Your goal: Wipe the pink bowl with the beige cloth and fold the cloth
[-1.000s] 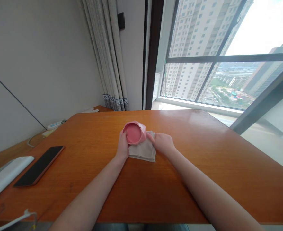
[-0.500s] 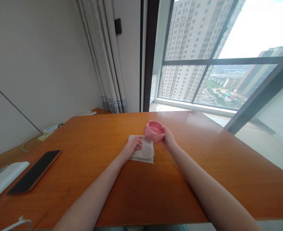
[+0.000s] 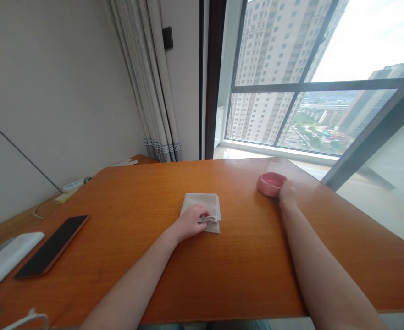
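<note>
A folded, pale grey cloth (image 3: pixel 202 200) lies on the wooden table. My left hand (image 3: pixel 194 221) rests over its near left part, pinching a raised fold between thumb and fingers. Off to the right, my right hand (image 3: pixel 287 192) grips the side of a pink bowl (image 3: pixel 269 185) with a wavy rim. The bowl is upright, at or just above the tabletop; whether it touches cannot be made out. My right fingertips are partly hidden behind its edge.
On the left of the table (image 3: pixel 126 256) lie a black flat slab (image 3: pixel 53 247) and a white object (image 3: pixel 11 256). A white cable (image 3: pixel 30 317) curls at the near left corner. A power strip (image 3: pixel 76 184) sits by the wall, and a large window stands behind.
My right hand has carried the pink bowl rightward from above the cloth and levelled it. My left hand has slid toward me and closed on a fold of the cloth.
</note>
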`<state>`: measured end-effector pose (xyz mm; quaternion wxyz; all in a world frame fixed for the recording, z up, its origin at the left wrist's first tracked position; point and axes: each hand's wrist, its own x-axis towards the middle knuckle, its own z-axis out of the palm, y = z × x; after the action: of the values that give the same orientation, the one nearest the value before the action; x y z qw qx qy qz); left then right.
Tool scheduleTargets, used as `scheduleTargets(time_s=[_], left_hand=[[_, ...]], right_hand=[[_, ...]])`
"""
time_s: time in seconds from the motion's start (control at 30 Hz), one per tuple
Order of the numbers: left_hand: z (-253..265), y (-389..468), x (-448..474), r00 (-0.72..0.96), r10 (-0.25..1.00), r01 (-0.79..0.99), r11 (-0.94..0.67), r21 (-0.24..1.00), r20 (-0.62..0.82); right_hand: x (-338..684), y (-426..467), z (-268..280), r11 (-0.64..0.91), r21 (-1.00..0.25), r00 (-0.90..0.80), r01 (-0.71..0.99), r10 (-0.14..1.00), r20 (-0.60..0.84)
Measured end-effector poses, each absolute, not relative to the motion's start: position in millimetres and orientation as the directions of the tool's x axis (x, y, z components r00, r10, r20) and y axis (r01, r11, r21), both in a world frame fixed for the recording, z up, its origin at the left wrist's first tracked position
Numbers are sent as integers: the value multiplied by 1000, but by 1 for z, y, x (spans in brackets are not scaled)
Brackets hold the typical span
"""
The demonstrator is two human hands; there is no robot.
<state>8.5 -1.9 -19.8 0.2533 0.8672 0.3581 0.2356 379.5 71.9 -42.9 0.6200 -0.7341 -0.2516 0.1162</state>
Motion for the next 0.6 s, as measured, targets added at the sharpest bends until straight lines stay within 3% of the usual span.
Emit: scheduleTargets(time_s=[0.17,0.5,0.6], left_hand=[[-20,-1,9,603,763,515,-595,617,232],[-17,9,7,348,926,322,-268,908,150],[-17,10,7,338,933,270,-223,937,124]], right_hand=[[379,70,-40,-188,-940,829,285,541,143],[382,64,-41,-400,-839,818,370,569,89],[373,57,-29,-429,-781,824,454,537,184]])
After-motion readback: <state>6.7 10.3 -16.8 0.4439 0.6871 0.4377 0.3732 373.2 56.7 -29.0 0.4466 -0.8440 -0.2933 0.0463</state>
